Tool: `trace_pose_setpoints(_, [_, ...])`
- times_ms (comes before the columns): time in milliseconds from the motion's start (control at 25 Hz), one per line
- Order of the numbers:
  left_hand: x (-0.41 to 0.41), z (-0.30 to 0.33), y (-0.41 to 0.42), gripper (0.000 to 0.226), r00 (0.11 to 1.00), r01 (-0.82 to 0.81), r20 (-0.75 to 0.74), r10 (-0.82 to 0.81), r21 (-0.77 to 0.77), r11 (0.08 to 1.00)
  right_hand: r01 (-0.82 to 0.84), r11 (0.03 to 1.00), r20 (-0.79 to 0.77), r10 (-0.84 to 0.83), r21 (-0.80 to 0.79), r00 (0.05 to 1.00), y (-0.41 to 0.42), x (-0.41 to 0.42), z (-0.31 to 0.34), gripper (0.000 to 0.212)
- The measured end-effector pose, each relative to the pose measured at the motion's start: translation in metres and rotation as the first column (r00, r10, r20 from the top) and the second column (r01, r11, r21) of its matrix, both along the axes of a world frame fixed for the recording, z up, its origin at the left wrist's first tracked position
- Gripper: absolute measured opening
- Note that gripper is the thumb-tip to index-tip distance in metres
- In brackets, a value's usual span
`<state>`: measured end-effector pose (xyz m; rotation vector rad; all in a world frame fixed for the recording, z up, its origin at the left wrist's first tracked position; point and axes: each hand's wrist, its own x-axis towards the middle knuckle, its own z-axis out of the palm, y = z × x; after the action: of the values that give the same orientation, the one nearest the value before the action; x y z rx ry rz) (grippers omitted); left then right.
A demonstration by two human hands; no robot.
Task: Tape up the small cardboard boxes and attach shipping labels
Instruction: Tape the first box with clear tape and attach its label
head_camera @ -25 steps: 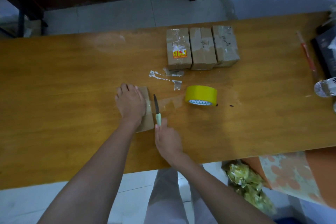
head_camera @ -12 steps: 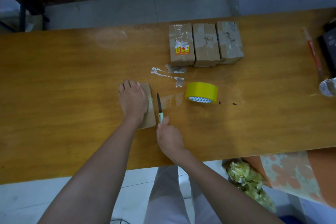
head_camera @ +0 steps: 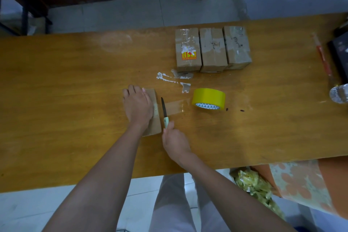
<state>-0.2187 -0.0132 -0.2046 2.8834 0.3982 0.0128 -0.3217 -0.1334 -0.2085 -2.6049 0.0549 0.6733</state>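
Note:
My left hand lies flat on a small cardboard box in the middle of the wooden table, pressing it down. My right hand grips the pale green handle of a small knife. Its dark blade lies along the box's right edge, across a strip of clear tape. That strip runs from the box to the yellow tape roll lying to the right. Three taped cardboard boxes stand in a row at the back.
Torn tape scraps lie between the row of boxes and the roll. A red stick, a dark object and a clear plastic bottle sit at the table's right end. A patterned bag hangs below the near edge.
Both hands stay in nearly the same place. The knife blade stays against the tape beside the box, and the view has shifted slightly.

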Motion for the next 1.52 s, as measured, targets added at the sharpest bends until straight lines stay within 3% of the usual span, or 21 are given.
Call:
trace_pose_setpoints(240, [0.001,-0.002,0.002,0.034,1.0,0.001,0.019,0.0,-0.029,1.0,-0.036,0.999,-0.038,0.036,0.013,0.999,0.003,-0.003,-0.001,0.024])
trace_pose_setpoints(440, [0.001,-0.004,0.008,0.034,0.999,0.014,0.045,-0.01,-0.09,0.996,0.139,0.99,-0.014,-0.14,-0.014,0.99,-0.003,-0.023,0.008,0.029])
trace_pose_setpoints(720, [-0.003,-0.007,0.041,0.027,0.986,-0.03,0.123,0.109,-0.515,0.857,0.129,0.99,0.192,-0.117,-0.051,0.974,-0.019,0.044,0.01,0.041])
trace_pose_setpoints(960, [-0.004,-0.013,0.045,0.026,0.986,-0.059,0.098,0.136,-0.557,0.828,0.043,0.997,0.259,-0.027,-0.057,0.965,-0.014,0.065,-0.008,0.043])
trace_pose_setpoints(1280, [-0.004,-0.013,0.047,0.027,0.986,-0.055,0.095,0.135,-0.582,0.811,0.145,0.965,0.262,-0.086,-0.217,0.961,-0.019,0.063,-0.002,0.042])
trace_pose_setpoints(1360, [-0.004,-0.014,0.047,0.027,0.986,-0.056,0.094,0.135,-0.584,0.81,0.217,0.966,0.347,-0.158,-0.138,0.925,-0.013,0.061,0.008,0.043])
trace_pose_setpoints(1440, [-0.004,-0.013,0.046,0.027,0.986,-0.054,0.1,0.136,-0.579,0.814,0.202,0.977,0.37,-0.214,0.073,0.904,-0.001,0.058,0.017,0.045])
trace_pose_setpoints(1520, [-0.004,-0.013,0.046,0.027,0.985,-0.053,0.105,0.138,-0.575,0.816,0.224,0.902,0.228,-0.322,0.37,0.919,0.013,0.057,0.023,0.045])
